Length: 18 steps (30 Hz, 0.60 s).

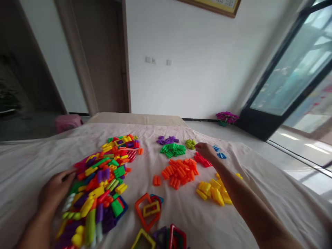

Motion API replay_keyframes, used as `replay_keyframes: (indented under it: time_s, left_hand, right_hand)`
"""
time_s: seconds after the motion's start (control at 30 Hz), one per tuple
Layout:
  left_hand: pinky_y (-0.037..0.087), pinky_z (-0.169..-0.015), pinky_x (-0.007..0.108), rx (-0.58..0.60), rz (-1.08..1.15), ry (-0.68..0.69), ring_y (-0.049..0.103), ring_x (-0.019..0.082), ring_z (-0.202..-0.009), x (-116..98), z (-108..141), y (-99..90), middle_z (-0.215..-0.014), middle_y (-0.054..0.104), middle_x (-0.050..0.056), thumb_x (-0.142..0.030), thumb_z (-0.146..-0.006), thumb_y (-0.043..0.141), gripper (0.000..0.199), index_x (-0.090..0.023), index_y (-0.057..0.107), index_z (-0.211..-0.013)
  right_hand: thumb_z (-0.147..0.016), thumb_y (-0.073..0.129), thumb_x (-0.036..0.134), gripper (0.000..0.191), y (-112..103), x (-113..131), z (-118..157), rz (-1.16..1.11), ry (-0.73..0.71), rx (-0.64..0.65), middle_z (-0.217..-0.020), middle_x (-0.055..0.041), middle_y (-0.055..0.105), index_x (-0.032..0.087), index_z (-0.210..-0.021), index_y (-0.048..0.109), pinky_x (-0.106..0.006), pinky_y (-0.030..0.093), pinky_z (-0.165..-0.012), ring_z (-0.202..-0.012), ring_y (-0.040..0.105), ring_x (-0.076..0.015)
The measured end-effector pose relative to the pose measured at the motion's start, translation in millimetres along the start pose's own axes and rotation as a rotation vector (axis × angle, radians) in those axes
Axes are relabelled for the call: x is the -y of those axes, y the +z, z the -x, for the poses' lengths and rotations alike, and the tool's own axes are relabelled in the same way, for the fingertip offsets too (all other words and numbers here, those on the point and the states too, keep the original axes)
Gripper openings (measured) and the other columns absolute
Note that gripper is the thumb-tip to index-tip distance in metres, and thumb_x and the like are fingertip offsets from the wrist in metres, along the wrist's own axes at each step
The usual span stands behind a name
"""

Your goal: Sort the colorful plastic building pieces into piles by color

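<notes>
A large mixed pile of coloured plastic pieces (103, 186) lies on the left of the cloth. My left hand (58, 185) is at that pile's left edge, fingers bent towards it; whether it grips a piece is hidden. Far out on the right, my right hand (204, 149) has its fingers drawn together beside the small light green pile (190, 144), just above the red pieces (202, 159); anything between its fingertips is too small to make out. Nearby are a green pile (173, 150), a purple pile (167, 139), an orange pile (180, 172), blue pieces (221, 155) and a yellow pile (215, 190).
Frame-shaped pieces (147, 211) lie near the front middle of the cloth-covered table (186, 214), with more frames (177, 238) at the bottom edge. Beyond the table are a pink stool (68, 122), a potted plant with magenta flowers (227, 117) and a white wall.
</notes>
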State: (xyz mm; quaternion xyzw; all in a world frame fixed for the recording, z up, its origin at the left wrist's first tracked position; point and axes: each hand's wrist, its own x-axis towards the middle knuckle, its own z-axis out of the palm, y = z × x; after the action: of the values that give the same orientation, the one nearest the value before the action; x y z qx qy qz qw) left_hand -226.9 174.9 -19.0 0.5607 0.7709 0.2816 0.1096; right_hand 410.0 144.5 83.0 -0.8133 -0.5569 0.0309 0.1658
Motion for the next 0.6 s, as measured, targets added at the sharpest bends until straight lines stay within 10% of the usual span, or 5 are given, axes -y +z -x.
replay_keyframes:
  time_s: [0.23, 0.4, 0.6]
  left_hand:
    - [0.046, -0.093, 0.032, 0.017, 0.072, -0.014, 0.062, 0.026, -0.113, 12.1, -1.1, 1.9, -0.127, 0.067, 0.007, -0.047, -0.089, 0.045, 0.047, -0.021, 0.070, -0.119]
    - [0.047, -0.093, 0.035, 0.003, 0.089, -0.018, 0.063, 0.029, -0.110, 10.4, 1.6, 0.1, -0.122, 0.069, 0.009, -0.049, -0.088, 0.047, 0.047, -0.022, 0.072, -0.117]
    - [0.046, -0.092, 0.035, 0.015, 0.111, -0.012, 0.062, 0.027, -0.110, 13.6, 0.3, 0.0, -0.123, 0.068, 0.007, -0.049, -0.089, 0.045, 0.045, -0.024, 0.070, -0.117]
  right_hand:
    - [-0.084, 0.055, 0.018, 0.029, 59.3, 155.4, 75.7, -0.265, -0.701, 0.334, -0.099, -0.0024, 0.076, 0.023, -0.104, 0.076, -0.023, 0.047, -0.074, -0.087, 0.069, -0.0171]
    - [-0.082, 0.061, 0.024, 0.040, 100.5, 234.5, 102.3, -0.209, -0.731, 0.358, -0.120, -0.0051, 0.071, 0.024, -0.121, 0.069, -0.028, 0.049, -0.084, -0.102, 0.067, -0.0210]
    - [-0.085, 0.058, 0.024, 0.033, 133.4, 268.7, 97.9, -0.108, -0.728, 0.338, -0.116, -0.0103, 0.070, 0.020, -0.115, 0.071, -0.030, 0.047, -0.080, -0.105, 0.065, -0.0247]
